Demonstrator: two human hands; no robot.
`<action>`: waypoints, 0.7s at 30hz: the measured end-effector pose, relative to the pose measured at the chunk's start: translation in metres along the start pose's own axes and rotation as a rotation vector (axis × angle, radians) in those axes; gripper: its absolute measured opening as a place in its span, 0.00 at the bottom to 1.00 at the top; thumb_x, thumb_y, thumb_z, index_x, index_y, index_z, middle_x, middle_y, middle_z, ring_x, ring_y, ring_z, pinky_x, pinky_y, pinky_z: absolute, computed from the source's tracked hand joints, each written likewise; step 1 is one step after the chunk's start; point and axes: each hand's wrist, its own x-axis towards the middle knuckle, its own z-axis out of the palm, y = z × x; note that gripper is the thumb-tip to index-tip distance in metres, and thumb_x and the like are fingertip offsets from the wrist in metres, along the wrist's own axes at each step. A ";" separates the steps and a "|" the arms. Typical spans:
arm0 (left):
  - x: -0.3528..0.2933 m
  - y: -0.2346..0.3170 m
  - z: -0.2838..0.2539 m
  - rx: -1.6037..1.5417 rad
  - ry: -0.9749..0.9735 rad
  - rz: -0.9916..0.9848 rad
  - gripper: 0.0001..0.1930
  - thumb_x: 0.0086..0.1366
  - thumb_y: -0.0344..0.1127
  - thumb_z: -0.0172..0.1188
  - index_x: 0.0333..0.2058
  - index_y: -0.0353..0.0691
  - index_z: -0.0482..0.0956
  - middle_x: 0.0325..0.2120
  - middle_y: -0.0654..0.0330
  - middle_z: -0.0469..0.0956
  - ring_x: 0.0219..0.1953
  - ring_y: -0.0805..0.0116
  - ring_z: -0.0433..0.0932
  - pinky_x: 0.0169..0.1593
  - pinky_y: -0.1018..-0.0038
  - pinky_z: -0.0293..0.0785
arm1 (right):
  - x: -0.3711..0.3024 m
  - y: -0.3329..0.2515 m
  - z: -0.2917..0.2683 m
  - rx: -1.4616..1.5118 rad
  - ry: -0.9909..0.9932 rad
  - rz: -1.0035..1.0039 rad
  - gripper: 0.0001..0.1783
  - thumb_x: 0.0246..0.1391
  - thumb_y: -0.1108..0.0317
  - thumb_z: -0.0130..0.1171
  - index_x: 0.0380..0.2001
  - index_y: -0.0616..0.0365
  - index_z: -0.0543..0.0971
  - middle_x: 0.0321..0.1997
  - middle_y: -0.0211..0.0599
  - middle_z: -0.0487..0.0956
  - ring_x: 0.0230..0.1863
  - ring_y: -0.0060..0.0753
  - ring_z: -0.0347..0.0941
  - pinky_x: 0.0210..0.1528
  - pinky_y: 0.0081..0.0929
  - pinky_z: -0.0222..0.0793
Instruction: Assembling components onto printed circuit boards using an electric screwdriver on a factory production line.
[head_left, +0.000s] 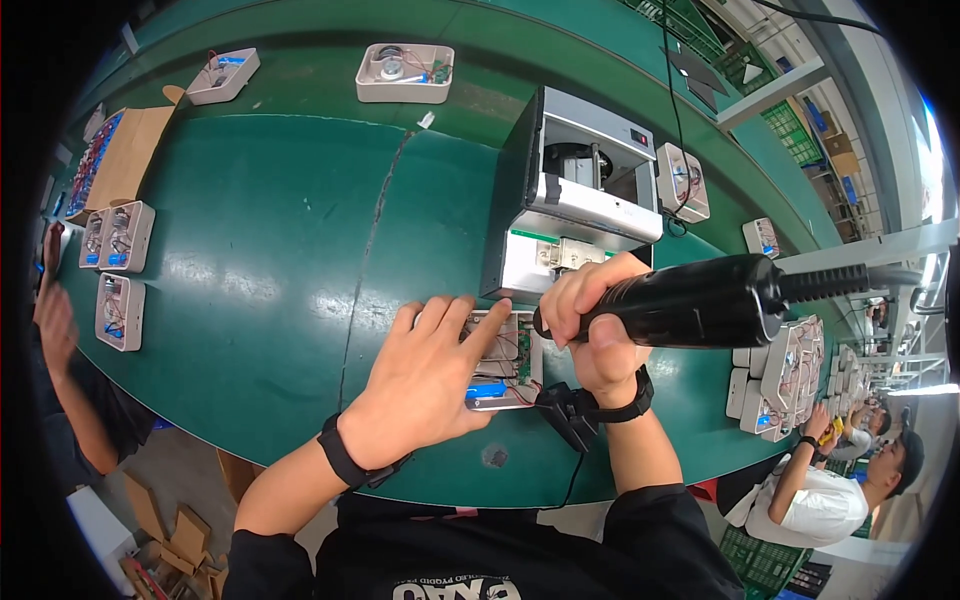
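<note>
The left hand (425, 375) is lying with released fingers flat on an open white case (505, 365) on the green table (260, 260); right hand (595, 325), just beside, is gripping a black screwdriver (690, 300) above it

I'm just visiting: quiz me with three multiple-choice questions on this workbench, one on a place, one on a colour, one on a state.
1. Where does the left hand rest?
A. on the open white case
B. on the cardboard box
C. on the floor

2. What colour is the table?
A. red
B. green
C. white

3. What does the right hand do?
A. hangs empty
B. grips the black power tool
C. holds a cup

Answers: 1 A, its fingers lie on the case; 2 B, the surface is green; 3 B, its fingers wrap the tool's handle.
</note>
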 end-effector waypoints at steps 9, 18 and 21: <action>-0.001 0.009 0.004 0.001 0.017 -0.020 0.49 0.43 0.52 0.74 0.62 0.33 0.67 0.45 0.50 0.72 0.48 0.55 0.70 0.52 0.62 0.65 | 0.001 -0.025 -0.009 0.003 -0.025 -0.115 0.25 0.54 0.48 0.65 0.31 0.58 0.67 0.18 0.33 0.68 0.17 0.27 0.62 0.23 0.31 0.64; -0.006 0.033 0.018 0.119 0.066 -0.245 0.50 0.43 0.53 0.74 0.62 0.32 0.67 0.39 0.53 0.68 0.42 0.55 0.68 0.46 0.63 0.65 | 0.025 -0.048 -0.013 -0.161 0.004 -0.235 0.27 0.55 0.43 0.59 0.31 0.57 0.66 0.17 0.32 0.68 0.16 0.28 0.63 0.23 0.31 0.64; -0.010 0.030 0.021 0.107 0.083 -0.246 0.50 0.43 0.53 0.74 0.63 0.33 0.67 0.40 0.53 0.69 0.42 0.55 0.68 0.46 0.63 0.65 | 0.010 -0.052 -0.006 -0.119 -0.020 -0.170 0.26 0.53 0.45 0.62 0.31 0.57 0.66 0.18 0.32 0.68 0.16 0.28 0.64 0.23 0.31 0.65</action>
